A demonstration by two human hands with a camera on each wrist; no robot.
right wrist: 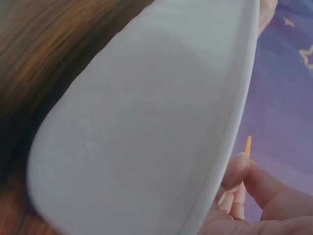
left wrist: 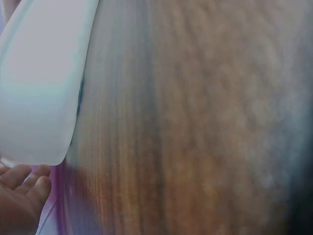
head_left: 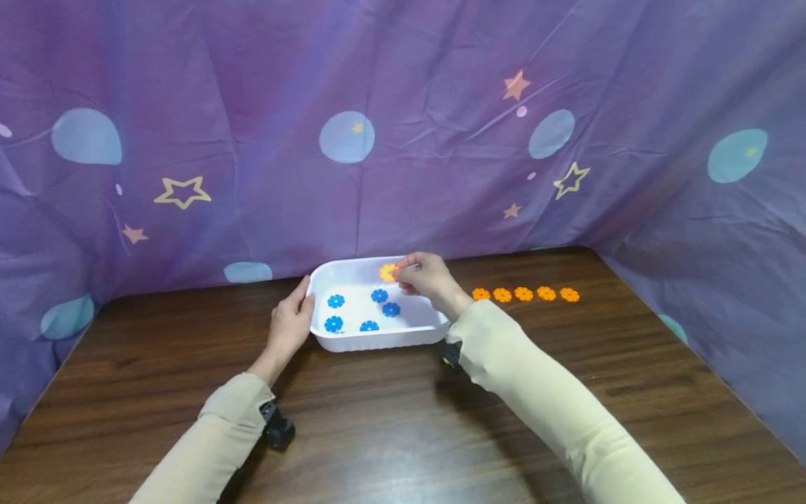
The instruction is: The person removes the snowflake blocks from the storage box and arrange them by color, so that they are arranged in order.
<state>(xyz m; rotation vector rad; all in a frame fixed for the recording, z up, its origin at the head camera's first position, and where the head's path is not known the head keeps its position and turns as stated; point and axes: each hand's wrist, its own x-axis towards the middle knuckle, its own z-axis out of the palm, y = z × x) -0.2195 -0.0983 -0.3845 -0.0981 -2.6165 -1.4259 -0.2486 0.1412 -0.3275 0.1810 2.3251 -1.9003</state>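
My right hand (head_left: 431, 278) pinches an orange flower-shaped disc (head_left: 387, 273) between thumb and fingertips, above the far right part of a white plastic tray (head_left: 378, 341). Edge-on, the same disc (right wrist: 248, 146) shows as a thin orange sliver in the right wrist view. At the tray's left end, my left hand (head_left: 291, 320) holds its side, the thumb near the rim. In the left wrist view that hand's fingers (left wrist: 39, 188) lie at the tray's end. Several blue flower-shaped discs (head_left: 336, 301) lie spread inside the tray.
Right of the tray, several orange flower-shaped discs (head_left: 524, 294) lie in a row on the dark wooden table (head_left: 378, 420). A purple curtain (head_left: 283, 140) with stars and planets hangs behind the table and along its sides.
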